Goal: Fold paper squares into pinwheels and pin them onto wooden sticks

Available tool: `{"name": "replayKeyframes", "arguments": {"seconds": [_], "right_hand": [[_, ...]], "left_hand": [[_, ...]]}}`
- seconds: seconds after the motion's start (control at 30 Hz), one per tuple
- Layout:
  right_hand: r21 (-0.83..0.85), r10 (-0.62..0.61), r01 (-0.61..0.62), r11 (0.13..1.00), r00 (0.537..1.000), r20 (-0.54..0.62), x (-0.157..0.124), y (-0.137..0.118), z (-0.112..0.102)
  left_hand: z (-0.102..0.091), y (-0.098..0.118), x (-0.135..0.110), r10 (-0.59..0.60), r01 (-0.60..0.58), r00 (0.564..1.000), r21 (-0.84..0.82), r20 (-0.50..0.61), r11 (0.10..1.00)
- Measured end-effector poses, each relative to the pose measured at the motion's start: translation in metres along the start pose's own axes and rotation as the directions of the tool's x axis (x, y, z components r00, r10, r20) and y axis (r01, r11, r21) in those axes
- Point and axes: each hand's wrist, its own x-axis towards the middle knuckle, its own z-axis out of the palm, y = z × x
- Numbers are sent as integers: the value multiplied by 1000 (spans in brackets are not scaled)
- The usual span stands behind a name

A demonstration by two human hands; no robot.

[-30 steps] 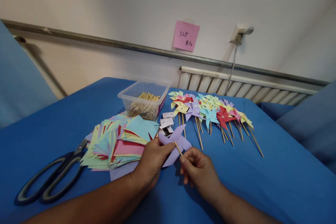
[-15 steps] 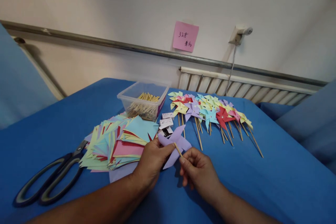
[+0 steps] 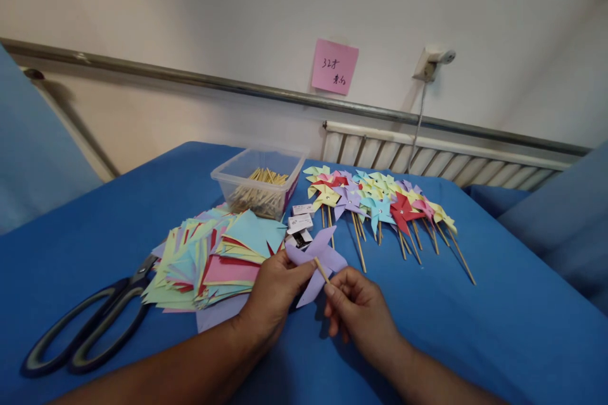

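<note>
A purple paper pinwheel (image 3: pixel 311 288) is held over the blue table, its back turned towards me. My left hand (image 3: pixel 275 288) pinches it at the left, the thumb lying near its centre. Between the thumb and fingers of my right hand (image 3: pixel 358 307) is a thin wooden stick (image 3: pixel 322 269), whose tip meets the middle of the pinwheel. Whether the tip is fixed there I cannot tell. Just behind the pinwheel sit small white boxes (image 3: pixel 299 223), one showing dark contents. Left of my left hand lies a pile of cut coloured paper (image 3: pixel 204 259).
Large dark-handled scissors (image 3: pixel 102 313) lie at the left, blades partly under the paper. A clear plastic box (image 3: pixel 225 180) holding wooden sticks stands behind the pile. Several finished pinwheels (image 3: pixel 380 210) on sticks lie at the back right. A metal rail and radiator (image 3: pixel 441 164) run along the wall.
Almost nothing differs. Both hands keep their grip, and the pinwheel has tilted very slightly against the stick.
</note>
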Motion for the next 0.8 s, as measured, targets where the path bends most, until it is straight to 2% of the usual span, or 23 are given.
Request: {"name": "replayKeyframes", "arguments": {"seconds": [0.8], "right_hand": [[13, 31, -31, 999, 1000, -2, 3, 1, -1]], "left_hand": [[-2, -1, 1, 1, 0, 1000, 25, -23, 1000]]}}
